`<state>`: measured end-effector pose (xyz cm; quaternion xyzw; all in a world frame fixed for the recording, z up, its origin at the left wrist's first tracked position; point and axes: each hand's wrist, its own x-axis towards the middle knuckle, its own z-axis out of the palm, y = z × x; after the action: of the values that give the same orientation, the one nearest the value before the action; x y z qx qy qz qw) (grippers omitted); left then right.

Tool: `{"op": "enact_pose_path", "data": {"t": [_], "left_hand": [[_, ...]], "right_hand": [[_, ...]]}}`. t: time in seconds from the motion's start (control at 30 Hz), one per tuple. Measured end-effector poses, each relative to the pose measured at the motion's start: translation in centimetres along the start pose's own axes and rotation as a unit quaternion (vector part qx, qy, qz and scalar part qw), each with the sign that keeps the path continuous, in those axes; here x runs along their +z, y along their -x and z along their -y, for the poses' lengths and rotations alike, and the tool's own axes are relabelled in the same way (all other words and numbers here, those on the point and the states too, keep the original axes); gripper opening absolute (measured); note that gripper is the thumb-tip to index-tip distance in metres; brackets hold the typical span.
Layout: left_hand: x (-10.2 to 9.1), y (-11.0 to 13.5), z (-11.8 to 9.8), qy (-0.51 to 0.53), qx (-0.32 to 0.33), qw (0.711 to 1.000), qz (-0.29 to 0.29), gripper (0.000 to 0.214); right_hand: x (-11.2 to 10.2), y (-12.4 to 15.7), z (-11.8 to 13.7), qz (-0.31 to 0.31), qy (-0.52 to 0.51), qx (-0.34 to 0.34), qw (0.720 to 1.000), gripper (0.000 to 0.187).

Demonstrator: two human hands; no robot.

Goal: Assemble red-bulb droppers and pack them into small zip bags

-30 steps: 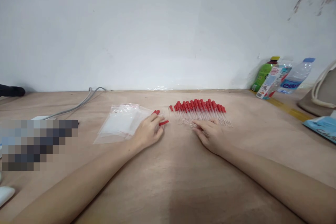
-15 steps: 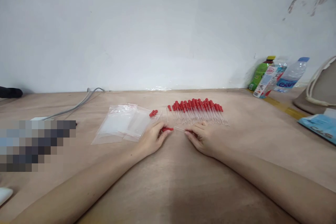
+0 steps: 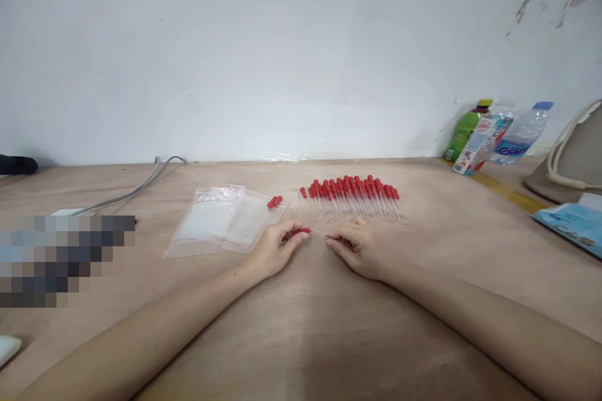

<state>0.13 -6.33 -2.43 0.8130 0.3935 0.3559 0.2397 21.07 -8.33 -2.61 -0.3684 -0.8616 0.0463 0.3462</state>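
Observation:
Both hands meet at the middle of a wooden table (image 3: 301, 338). My left hand (image 3: 273, 249) is closed, pinching a red rubber bulb (image 3: 301, 231). My right hand (image 3: 355, 245) is closed, pinching a thin clear glass tube (image 3: 318, 233) whose end points into the bulb. Just behind the hands lies a row of several finished droppers with red bulbs (image 3: 352, 198). Two loose red bulbs (image 3: 274, 202) lie to the left of that row. A pile of small clear zip bags (image 3: 221, 220) lies left of my left hand.
Three drink bottles (image 3: 489, 135) stand at the back right against the white wall. A beige bag (image 3: 571, 160) and a blue packet (image 3: 571, 229) sit at the right edge. A grey cable (image 3: 136, 188) runs at the back left. A blurred patch covers the left side.
My left hand drew back from the loose bulbs with one red bulb. My right hand left the dropper row with a glass tube. The two hands came together in front of the row.

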Motion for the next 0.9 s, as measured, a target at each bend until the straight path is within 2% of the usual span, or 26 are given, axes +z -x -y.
{"op": "enact_pose_path", "data": {"t": [0.17,0.33,0.53,0.77,0.9], "left_hand": [[-0.1,0.1,0.1,0.020,-0.004,1.000,0.014,0.020],[-0.3,0.3,-0.4,0.015,0.004,0.998,0.060,0.019],[-0.5,0.4,-0.9,-0.029,-0.005,0.997,0.077,0.020],[-0.4,0.5,-1.1,-0.067,0.019,0.994,0.082,0.020],[-0.4,0.4,-1.0,-0.098,0.049,0.991,0.075,0.018]], "right_hand": [[-0.1,-0.1,-0.3,0.034,-0.026,0.009,0.999,0.017],[-0.3,-0.2,-1.2,0.053,-0.004,-0.022,0.998,0.020],[-0.7,-0.4,-1.0,0.034,0.088,-0.059,0.994,0.022],[0.1,-0.3,-0.3,0.002,0.093,-0.054,0.994,0.024],[0.8,-0.6,-0.1,0.009,0.096,-0.050,0.994,0.027]]}}
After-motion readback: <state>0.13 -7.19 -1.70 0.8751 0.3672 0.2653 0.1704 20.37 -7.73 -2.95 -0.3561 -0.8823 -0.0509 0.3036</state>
